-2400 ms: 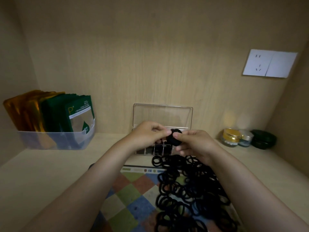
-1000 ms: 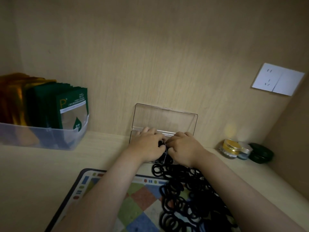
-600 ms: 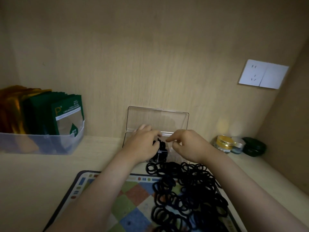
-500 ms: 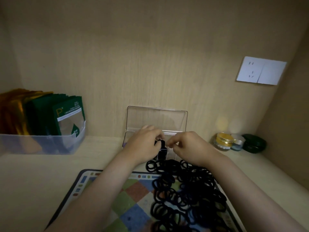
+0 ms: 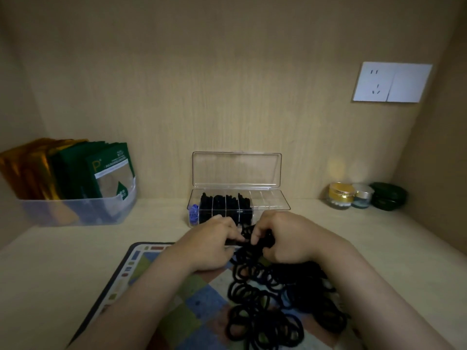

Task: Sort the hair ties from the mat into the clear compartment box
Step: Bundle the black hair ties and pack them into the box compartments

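Head view: we have both hands at the far edge of the hair ties (image 5: pixel 275 296) heap on the mat (image 5: pixel 141 266), just short of the clear compartment box (image 5: pixel 270 198). Fingers of left hand (image 5: pixel 211 246) and right hand (image 5: pixel 290 238) are curled, pinching black loops between them. The lid (image 5: pixel 236 169) is up; four cells look packed black, the leftmost holds blue, right cells look empty. Risks we see: loops are interlinked, so a lift likely drags a clump onto the counter (image 5: pixel 63 261); packed cells may spring ties back out; a wrist could nudge the box.
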A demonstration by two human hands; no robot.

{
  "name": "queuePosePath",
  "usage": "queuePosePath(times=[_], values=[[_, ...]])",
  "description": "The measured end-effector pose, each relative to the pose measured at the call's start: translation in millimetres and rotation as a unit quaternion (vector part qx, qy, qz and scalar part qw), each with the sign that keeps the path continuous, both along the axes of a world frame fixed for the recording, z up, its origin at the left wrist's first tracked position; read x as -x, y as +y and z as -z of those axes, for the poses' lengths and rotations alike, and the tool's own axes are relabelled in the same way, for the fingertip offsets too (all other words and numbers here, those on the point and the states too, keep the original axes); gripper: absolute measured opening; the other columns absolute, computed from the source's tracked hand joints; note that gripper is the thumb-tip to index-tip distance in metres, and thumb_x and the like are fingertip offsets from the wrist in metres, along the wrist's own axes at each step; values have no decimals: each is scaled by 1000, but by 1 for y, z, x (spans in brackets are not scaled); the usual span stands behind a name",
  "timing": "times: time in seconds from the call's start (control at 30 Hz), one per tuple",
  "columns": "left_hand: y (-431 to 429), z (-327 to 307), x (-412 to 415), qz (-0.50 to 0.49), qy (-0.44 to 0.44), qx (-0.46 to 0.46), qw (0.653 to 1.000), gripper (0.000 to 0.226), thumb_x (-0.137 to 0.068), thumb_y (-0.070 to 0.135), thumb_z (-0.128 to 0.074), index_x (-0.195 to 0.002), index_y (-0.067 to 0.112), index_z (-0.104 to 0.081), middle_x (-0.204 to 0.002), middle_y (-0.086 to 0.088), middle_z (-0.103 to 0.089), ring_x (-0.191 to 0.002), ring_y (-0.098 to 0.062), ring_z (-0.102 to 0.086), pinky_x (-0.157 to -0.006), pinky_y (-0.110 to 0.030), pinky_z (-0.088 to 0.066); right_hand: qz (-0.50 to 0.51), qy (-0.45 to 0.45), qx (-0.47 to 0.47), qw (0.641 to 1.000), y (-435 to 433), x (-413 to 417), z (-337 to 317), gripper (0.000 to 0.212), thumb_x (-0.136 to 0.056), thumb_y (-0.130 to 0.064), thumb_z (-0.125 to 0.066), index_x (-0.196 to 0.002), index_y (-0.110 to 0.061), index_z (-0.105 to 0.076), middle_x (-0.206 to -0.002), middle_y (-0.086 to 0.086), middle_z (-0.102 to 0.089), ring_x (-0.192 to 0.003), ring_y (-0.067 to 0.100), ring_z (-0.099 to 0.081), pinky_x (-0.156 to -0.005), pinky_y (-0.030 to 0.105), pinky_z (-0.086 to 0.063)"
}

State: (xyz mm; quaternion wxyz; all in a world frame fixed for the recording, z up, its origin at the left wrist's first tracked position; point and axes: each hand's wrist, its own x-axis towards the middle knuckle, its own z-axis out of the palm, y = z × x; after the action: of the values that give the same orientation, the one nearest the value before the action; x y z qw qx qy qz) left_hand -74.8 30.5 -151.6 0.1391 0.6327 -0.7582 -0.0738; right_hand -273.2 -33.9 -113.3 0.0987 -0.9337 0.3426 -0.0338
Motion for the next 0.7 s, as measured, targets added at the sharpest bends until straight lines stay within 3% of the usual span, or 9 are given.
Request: queuePosePath(times=[0.17, 0.33, 0.5, 0.6, 0.7], values=[[-4, 3, -5, -7, 11, 25, 1000, 18, -92, 27, -66, -109, 32, -71, -108, 15, -52, -111, -6, -45, -98, -33, -45, -20, 35, -13, 999, 1, -5, 8, 36, -77, -41, -72, -113, -39, -70, -115, -12, -62, -104, 11, -60, -92, 33, -52], [-4, 4, -11, -10, 37, 34, 999, 5, -92, 28, -67, -94, 33, -67, -100, 17, -53, -104, -5, -48, -93, -28, -45, -14, 0, -5, 1000, -3, -13, 14, 31, -76, -48, -78, -103, -34, -74, -106, -14, -61, -97, 10, -59, -85, 31, -51], [4, -4, -15, -78, 207, 44, 974, 7, -96, 24, -62, -92, 28, -67, -86, 11, -67, -80, -1, -62, -67, -20, -46, -11, -73, -21, 997, -6, -16, 21, 18, -83, -41, -75, -79, -25, -72, -84, -8, -66, -79, 10, -61, -78, 39, -54], [5, -5, -13, -116, 286, 55, 950, 14, -94, 22, -64, -86, 31, -68, -79, 8, -73, -72, -3, -67, -67, -24, -53, 13, -196, -122, 973, -3, -13, 14, 33, -88, -29, -74, -65, -10, -60, -62, 1, -63, -54, 12, -56, -61, 31, -49], [6, -6, -3, -133, 378, 26, 916, 16, -95, 19, -63, -86, 30, -70, -80, 8, -74, -69, 1, -69, -65, -23, -56, 17, -296, -258, 920, 2, -11, 8, 32, -93, -23, -68, -74, 1, -60, -58, 13, -63, -43, 12, -47, -46, 24, -36]])
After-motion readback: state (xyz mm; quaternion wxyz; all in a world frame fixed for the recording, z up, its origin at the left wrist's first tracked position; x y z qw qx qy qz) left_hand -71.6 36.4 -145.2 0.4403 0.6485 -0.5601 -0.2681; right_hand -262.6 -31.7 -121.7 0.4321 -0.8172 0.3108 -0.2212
